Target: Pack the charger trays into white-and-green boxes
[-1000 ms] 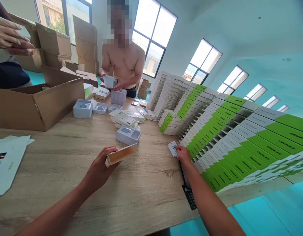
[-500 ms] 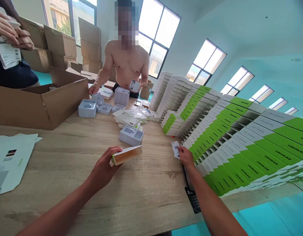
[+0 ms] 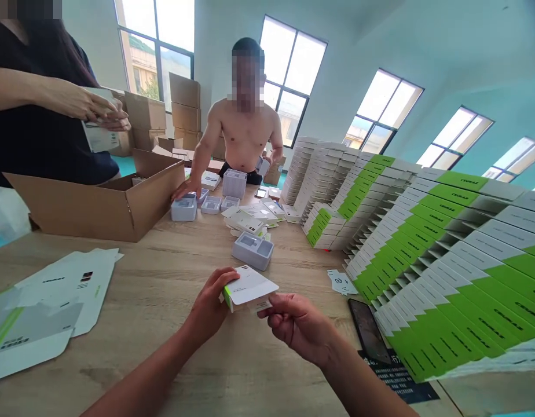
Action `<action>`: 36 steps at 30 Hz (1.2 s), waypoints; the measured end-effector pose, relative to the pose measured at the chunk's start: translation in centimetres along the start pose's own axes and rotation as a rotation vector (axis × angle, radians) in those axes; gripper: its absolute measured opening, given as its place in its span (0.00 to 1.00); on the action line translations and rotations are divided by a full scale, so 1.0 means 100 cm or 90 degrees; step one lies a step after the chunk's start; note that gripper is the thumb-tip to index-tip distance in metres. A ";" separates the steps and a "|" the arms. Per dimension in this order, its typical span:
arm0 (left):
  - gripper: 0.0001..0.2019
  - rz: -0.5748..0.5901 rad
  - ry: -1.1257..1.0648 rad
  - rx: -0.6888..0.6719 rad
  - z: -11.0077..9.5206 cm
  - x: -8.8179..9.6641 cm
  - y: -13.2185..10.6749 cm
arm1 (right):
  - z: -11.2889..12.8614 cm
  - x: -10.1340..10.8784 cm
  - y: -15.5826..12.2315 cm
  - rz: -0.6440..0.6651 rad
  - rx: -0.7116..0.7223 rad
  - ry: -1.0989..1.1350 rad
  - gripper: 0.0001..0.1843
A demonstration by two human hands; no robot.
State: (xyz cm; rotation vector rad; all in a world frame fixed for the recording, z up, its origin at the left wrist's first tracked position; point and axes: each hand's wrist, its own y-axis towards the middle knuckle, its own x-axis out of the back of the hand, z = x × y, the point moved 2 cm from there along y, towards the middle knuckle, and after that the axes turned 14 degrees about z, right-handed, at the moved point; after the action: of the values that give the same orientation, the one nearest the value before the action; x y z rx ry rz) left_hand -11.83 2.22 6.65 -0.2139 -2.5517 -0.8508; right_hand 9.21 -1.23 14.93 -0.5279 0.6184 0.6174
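Box [image 3: 253, 285] held above the surface [image 3: 267, 382], just nearer than a tray [image 3: 253, 250]. Left hand [image 3: 212, 298]: fingers clasp the box at its green end. Right hand [image 3: 302, 324]: thumb and forefinger pinch what looks like a card [image 3: 263, 306] at the box's near right end. Judged light, thin-walled, smooth; faces likely dent under squeezing. Best hold: stiffer folded edges. Card probably bendy; corner grip suits.

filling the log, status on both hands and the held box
Left hand gripping white-and-green box. Right hand pinching white card at box's open end. Grey compartmented tray just beyond, not blocking.
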 end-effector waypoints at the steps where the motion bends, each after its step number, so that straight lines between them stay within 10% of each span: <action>1: 0.23 -0.003 -0.003 0.001 0.000 0.000 0.000 | 0.000 0.000 0.000 -0.006 0.022 0.015 0.23; 8: 0.25 -0.013 -0.048 -0.001 -0.002 0.005 0.001 | -0.020 0.025 0.001 -0.026 0.121 -0.094 0.27; 15: 0.27 0.007 -0.103 -0.039 -0.010 0.007 0.000 | -0.048 0.087 0.039 -0.188 0.186 -0.719 0.25; 31: 0.27 0.052 -0.023 0.000 -0.016 -0.014 -0.012 | -0.040 0.116 0.043 -0.087 0.178 -0.694 0.23; 36: 0.26 0.091 -0.035 -0.023 -0.019 -0.026 -0.017 | -0.048 0.112 0.044 -0.048 0.271 -0.630 0.40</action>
State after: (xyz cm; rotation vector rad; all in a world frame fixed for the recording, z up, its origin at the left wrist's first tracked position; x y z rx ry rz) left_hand -9.35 -0.32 5.91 -0.4312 -2.5371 -0.8481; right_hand 11.75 2.97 2.96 0.1813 -0.2169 0.5717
